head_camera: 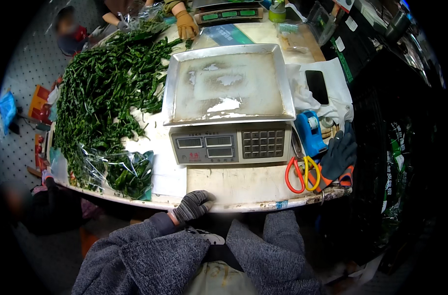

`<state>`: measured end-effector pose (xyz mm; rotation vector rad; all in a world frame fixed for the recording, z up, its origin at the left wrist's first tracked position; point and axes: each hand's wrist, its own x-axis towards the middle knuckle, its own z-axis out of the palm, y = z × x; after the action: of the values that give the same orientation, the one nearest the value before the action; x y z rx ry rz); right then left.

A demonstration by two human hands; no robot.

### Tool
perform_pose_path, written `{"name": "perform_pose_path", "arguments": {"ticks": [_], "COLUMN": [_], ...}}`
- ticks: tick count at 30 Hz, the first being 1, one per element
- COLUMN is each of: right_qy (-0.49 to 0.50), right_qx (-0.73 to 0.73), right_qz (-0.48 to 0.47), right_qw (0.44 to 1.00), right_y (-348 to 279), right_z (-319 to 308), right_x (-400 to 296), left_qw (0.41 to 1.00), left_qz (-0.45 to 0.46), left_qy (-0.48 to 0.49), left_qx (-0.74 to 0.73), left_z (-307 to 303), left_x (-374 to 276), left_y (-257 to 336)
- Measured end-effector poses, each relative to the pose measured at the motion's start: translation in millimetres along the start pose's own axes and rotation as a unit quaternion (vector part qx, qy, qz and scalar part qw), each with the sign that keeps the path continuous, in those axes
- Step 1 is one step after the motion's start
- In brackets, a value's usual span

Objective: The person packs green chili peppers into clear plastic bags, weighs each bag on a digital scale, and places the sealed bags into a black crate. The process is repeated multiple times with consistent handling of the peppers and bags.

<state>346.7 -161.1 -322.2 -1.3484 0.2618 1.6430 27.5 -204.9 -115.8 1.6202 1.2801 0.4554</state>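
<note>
My left hand [193, 205], in a striped grey knit glove, rests at the near edge of the white table [238, 180], its fingers loosely bent; whether they grip the edge is unclear. My right hand is out of view; its sleeve runs down below the table edge. Before me stands a digital scale [227, 145] with a bare metal tray [227, 84] on top. Left of it lies a wide heap of green peppers [102, 88]. A clear plastic bag [129, 175] with green peppers inside sits at the near left, on a white sheet's left side.
Scissors [303, 175] with red and yellow handles, a blue tape dispenser [310, 134], a dark work glove [336, 156] and a phone [317, 87] lie to the right. Across the table are another scale [229, 15] and a person's orange-brown gloved hand [187, 25]. Other people stand at the left.
</note>
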Motion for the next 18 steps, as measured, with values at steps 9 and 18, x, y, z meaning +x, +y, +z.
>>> {"name": "perform_pose_path", "arguments": {"ticks": [9,18], "right_qy": [-0.002,-0.004], "right_qx": [-0.018,-0.084], "right_qz": [-0.011,0.007], "right_qw": [1.000,0.996], "right_y": [5.1,17.0], "right_z": [3.7,-8.5], "right_x": [-11.1,-30.3], "left_qw": [0.999,0.934], "left_qz": [0.015,0.237], "left_qy": [-0.033,0.079], "left_qx": [0.016,0.256], "left_z": [-5.5,-61.9], "left_x": [-2.5,-16.4], "left_y": [1.7,23.5]}}
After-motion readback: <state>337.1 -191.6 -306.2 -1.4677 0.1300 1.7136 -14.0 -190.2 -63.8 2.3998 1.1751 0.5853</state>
